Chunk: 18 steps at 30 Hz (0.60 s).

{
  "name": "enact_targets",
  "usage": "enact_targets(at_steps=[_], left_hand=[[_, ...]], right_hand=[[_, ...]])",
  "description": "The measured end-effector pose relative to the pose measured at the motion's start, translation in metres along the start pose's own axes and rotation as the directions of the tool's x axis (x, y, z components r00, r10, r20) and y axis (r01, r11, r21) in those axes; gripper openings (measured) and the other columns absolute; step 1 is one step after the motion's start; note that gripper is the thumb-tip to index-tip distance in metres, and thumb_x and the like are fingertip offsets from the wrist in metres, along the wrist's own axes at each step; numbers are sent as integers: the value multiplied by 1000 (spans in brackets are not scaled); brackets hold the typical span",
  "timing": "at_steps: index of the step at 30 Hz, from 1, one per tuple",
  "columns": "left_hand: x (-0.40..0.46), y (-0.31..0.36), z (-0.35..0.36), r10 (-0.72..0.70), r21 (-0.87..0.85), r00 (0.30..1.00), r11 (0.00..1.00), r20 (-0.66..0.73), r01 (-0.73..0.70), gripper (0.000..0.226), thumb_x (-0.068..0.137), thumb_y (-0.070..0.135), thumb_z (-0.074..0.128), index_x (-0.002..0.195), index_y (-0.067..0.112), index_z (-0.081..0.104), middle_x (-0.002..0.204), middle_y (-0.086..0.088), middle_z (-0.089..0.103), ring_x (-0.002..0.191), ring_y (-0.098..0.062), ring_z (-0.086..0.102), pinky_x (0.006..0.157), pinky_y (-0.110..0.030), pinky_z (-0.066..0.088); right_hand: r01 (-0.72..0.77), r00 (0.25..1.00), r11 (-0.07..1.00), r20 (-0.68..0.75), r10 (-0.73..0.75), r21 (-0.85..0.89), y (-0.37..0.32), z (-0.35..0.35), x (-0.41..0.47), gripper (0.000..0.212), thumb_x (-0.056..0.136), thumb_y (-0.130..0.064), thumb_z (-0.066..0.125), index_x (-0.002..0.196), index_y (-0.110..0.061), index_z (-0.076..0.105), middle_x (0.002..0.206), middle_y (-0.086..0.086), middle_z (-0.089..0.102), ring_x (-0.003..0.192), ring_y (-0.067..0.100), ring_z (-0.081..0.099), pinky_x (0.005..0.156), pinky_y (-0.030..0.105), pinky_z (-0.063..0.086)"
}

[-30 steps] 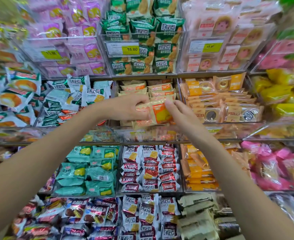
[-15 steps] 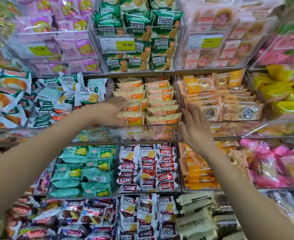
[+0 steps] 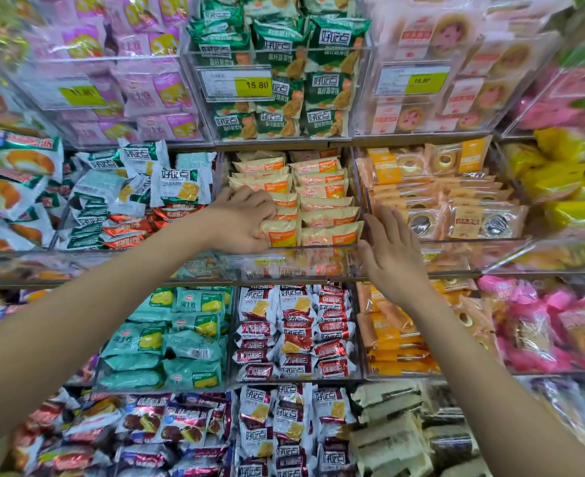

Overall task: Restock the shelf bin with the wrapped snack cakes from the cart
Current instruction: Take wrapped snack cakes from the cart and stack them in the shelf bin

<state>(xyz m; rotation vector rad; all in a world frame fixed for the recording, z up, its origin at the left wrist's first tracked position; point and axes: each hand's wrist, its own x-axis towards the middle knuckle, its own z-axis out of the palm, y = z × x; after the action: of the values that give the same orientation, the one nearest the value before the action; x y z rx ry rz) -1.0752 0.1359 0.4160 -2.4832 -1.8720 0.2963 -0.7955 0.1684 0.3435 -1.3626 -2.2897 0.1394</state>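
A clear plastic shelf bin [image 3: 294,261] at mid height holds two rows of cream-and-orange wrapped snack cakes [image 3: 328,215]. My left hand [image 3: 242,220] lies over the left row, its fingers curled round the front cakes. My right hand [image 3: 392,256] is just outside the bin's right front corner, fingers straight and spread, holding nothing. The cart is not in view.
Clear bins of other wrapped snacks surround this one: green packs [image 3: 284,77] above, orange ring cakes [image 3: 439,197] to the right, white-and-green packs [image 3: 139,194] to the left, red-and-white packs [image 3: 294,332] below. Yellow price tags [image 3: 253,86] hang on the upper bins.
One second ago both hands held a snack cake up in front of the bin. It now lies in the bin; my left hand stays on the left row and my right hand has let go and drawn back.
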Motion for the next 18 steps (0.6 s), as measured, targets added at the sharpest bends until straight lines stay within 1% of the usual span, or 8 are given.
enact_targets(at_steps=[2, 5, 8, 12, 15, 16, 17, 18], left_hand=[[-1, 1, -1, -1, 5, 999, 1000, -34, 1, 33, 85, 43, 50, 107, 23, 36, 126, 3, 29, 110, -16, 23, 96, -38, 22], [-7, 6, 2, 9, -26, 986, 1000, -166, -13, 39, 87, 50, 46, 110, 20, 42, 126, 2, 34, 115, -19, 28, 101, -40, 25], [-8, 11, 9, 3, 15, 966, 1000, -258, 1, 39, 92, 46, 40, 113, 13, 46, 127, -2, 40, 114, -22, 35, 97, -40, 30], [-6, 17, 19, -83, 26, 943, 995, -321, 96, 39, 91, 46, 44, 111, 12, 46, 125, -5, 44, 113, -25, 41, 91, -40, 32], [-4, 25, 14, -201, -2, 943, 978, -264, 208, 43, 88, 48, 47, 111, 12, 47, 126, -7, 43, 116, -27, 40, 95, -43, 32], [-4, 30, 10, -239, -15, 939, 970, -249, 243, 44, 87, 47, 50, 112, 11, 48, 127, -8, 43, 119, -27, 39, 99, -46, 31], [-4, 37, 4, -265, -29, 928, 963, -263, 267, 45, 86, 46, 52, 113, 10, 50, 128, -9, 43, 120, -28, 39, 101, -48, 30], [-6, 48, -1, -273, -53, 908, 961, -317, 271, 44, 86, 44, 53, 113, 10, 51, 128, -9, 43, 121, -29, 39, 102, -49, 28]], right_hand=[[0, 1000, 1000, 5, 0, -5, 0, 0, 0, 57, 96, -41, 24, 143, -12, 36, 156, 8, 25, 146, 25, 12, 115, 44, 15], [0, 1000, 1000, 12, 1, -4, 1, 0, 0, 57, 96, -42, 23, 144, -12, 36, 156, 7, 25, 146, 25, 12, 115, 45, 15], [7, 1000, 1000, 6, -7, 4, 1, 0, 0, 57, 96, -41, 24, 143, -12, 36, 156, 8, 26, 146, 26, 13, 115, 47, 16], [8, 1000, 1000, 26, -8, 6, 3, 0, 0, 57, 97, -43, 25, 145, -13, 33, 157, 7, 23, 147, 24, 10, 116, 46, 14], [22, 996, 1000, 88, -23, 19, 6, -6, 1, 54, 101, -38, 34, 149, -13, 27, 160, 5, 15, 148, 22, 4, 117, 42, 9], [25, 994, 998, 101, -30, 52, 6, -10, 0, 54, 101, -36, 37, 149, -13, 26, 160, 5, 13, 148, 22, 4, 118, 40, 7], [16, 994, 993, 101, -28, 118, 5, -14, -3, 54, 101, -33, 40, 149, -11, 27, 160, 5, 15, 148, 22, 6, 118, 39, 8], [-13, 996, 978, 89, -6, 207, 5, -20, -9, 53, 100, -30, 43, 148, -10, 30, 158, 7, 20, 147, 23, 11, 118, 38, 11]])
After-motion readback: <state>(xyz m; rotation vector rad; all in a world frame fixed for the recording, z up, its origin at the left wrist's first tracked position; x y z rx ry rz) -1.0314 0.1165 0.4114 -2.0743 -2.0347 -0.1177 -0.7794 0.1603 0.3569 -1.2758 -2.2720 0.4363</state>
